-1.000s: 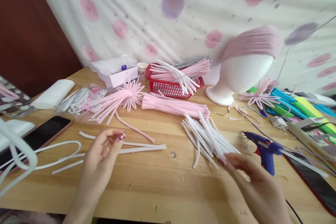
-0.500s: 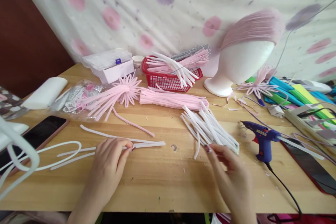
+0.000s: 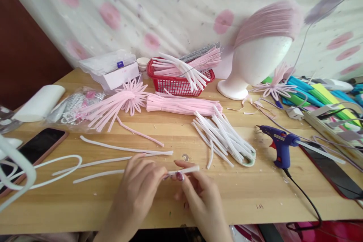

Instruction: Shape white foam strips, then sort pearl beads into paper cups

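My left hand (image 3: 140, 183) and my right hand (image 3: 198, 193) meet near the front edge of the wooden table (image 3: 255, 196). Between them both pinch a short white pipe cleaner (image 3: 185, 169), which lies level and pointing right. A pile of white pipe cleaners (image 3: 224, 140) lies to the right of my hands. Long white pipe cleaners (image 3: 119, 159) stretch across the table to the left. A bundle of pink pipe cleaners (image 3: 183, 106) lies behind them.
A blue glue gun (image 3: 279, 144) with its cord rests at the right. A foam head with pink strands (image 3: 259, 55), a red basket (image 3: 177, 83), a pink flower shape (image 3: 129, 96), a phone (image 3: 35, 149) at the left, coloured sheets (image 3: 317, 100).
My right hand left the white pile with one short white pipe cleaner and moved left. My left hand moved right to meet it. The view tilted down a little.
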`<state>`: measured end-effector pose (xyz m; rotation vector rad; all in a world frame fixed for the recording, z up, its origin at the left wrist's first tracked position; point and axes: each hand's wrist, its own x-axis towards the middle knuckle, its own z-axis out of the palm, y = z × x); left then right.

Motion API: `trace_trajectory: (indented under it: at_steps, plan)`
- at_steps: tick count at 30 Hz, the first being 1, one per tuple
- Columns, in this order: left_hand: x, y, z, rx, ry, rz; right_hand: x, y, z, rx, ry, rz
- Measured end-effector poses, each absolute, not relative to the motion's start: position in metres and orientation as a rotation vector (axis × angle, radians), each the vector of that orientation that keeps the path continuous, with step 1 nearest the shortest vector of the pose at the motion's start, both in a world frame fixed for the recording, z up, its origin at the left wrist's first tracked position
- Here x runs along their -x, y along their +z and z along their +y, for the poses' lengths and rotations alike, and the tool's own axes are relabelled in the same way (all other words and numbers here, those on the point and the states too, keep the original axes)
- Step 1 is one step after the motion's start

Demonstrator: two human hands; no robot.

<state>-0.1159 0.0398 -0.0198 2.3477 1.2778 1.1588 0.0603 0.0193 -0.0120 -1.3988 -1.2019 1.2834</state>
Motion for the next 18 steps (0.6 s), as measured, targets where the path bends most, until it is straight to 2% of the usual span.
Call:
trace_trajectory:
  at_steps: [4, 10, 15, 18]
  plan:
    - [0.107, -0.021, 0.042, -2.319, 1.135, 1.189, -0.055, -0.009, 0.016, 1.333, 1.245, -0.931]
    - [0.139, -0.020, 0.051, -2.169, 1.140, 1.360, -0.089, -0.017, 0.028, 1.287, 1.073, -0.625]
    - [0.175, -0.012, 0.043, -1.591, 1.153, 1.544, -0.119, -0.009, 0.040, 1.155, 0.903, -0.398]
    - [0.172, -0.014, 0.039, -1.023, 1.318, 1.388, -0.119, -0.005, 0.038, 1.120, 0.971, -0.497]
